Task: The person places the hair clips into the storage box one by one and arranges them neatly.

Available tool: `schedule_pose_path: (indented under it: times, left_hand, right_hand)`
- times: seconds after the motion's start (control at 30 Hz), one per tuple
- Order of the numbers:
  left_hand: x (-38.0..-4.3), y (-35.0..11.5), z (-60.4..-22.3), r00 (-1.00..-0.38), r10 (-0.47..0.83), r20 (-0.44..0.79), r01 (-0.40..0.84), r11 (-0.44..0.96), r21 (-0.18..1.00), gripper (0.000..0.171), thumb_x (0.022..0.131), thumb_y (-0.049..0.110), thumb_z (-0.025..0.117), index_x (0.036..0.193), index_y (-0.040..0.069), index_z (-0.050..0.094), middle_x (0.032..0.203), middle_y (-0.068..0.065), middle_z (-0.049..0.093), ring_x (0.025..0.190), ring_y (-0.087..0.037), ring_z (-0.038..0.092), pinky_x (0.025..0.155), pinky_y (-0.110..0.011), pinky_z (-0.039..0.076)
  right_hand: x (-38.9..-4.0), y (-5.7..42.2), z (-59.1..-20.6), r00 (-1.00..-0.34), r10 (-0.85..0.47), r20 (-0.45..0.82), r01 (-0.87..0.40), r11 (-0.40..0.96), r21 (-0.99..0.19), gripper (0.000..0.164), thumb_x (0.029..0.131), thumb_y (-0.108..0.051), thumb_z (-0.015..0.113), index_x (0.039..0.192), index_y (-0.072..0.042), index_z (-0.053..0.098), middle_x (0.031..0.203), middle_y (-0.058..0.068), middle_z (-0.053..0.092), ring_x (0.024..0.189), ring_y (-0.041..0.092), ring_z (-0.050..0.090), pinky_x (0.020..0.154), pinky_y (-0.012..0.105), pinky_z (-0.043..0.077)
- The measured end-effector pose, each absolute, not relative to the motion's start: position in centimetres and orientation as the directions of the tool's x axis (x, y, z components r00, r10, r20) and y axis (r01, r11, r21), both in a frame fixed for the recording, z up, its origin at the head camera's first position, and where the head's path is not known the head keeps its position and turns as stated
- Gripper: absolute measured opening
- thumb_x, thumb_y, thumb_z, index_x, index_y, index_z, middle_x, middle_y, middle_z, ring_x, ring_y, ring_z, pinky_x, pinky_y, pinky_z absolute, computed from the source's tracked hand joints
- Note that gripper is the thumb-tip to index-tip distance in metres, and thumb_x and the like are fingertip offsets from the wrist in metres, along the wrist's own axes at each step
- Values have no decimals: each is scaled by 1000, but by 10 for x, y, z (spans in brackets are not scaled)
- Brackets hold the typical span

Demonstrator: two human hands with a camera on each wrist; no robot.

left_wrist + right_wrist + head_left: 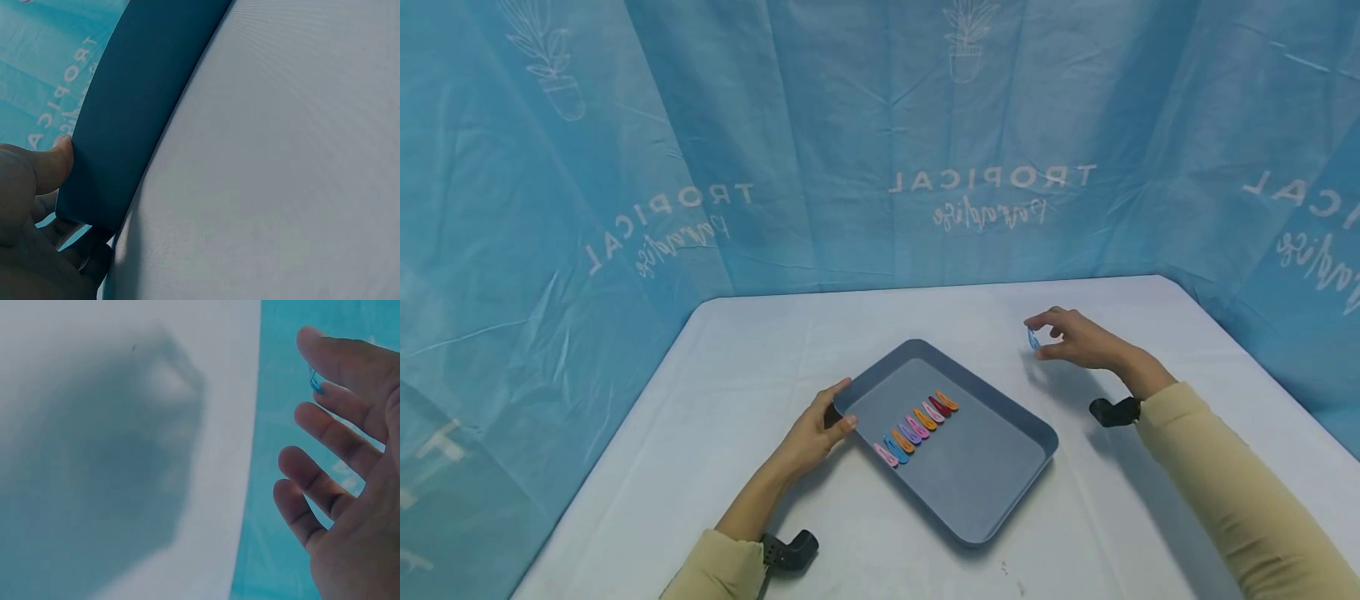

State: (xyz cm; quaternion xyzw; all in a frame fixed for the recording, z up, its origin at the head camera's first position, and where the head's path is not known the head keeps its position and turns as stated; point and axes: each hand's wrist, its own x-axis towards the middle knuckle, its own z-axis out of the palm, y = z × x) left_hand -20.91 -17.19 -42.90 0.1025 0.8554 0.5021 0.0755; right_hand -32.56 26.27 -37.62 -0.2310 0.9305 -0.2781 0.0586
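A blue snap hair clip [1033, 339] is pinched between the thumb and index finger of my right hand [1078, 340], raised over the table beyond the tray's right side. In the right wrist view the same clip [315, 381] shows as a thin blue sliver, the other fingers spread apart. My left hand [811, 433] grips the left corner of a grey-blue tray [1000, 492], thumb on the rim and fingers around the outer wall. Inside the tray lies a slanting row of several hair clips [914, 428] in pink, blue, orange, purple and red, side by side.
A white cloth covers the table [760, 358] under the tray. Blue printed curtains [850, 150] hang behind and along both sides. Black wrist cameras [792, 552] sit at both sleeve cuffs. The right arm's shadow falls on the cloth.
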Motion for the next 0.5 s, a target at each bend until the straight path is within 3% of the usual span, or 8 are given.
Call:
schedule_pose_path:
  times: [0.5]
  left_hand:
    - [-210, -172, -430, -968, 251, -24, 100, 469, 877, 65, 95, 26, 57, 151, 25, 24, 158, -12, 18, 146, -38, 11, 112, -62, 19]
  right_hand:
    - [-303, 219, -353, -826, -559, 78, -499, 659, -562, 53, 86, -17, 69, 135, -9, 51, 134, 12, 50, 118, 32, 45, 97, 57, 42]
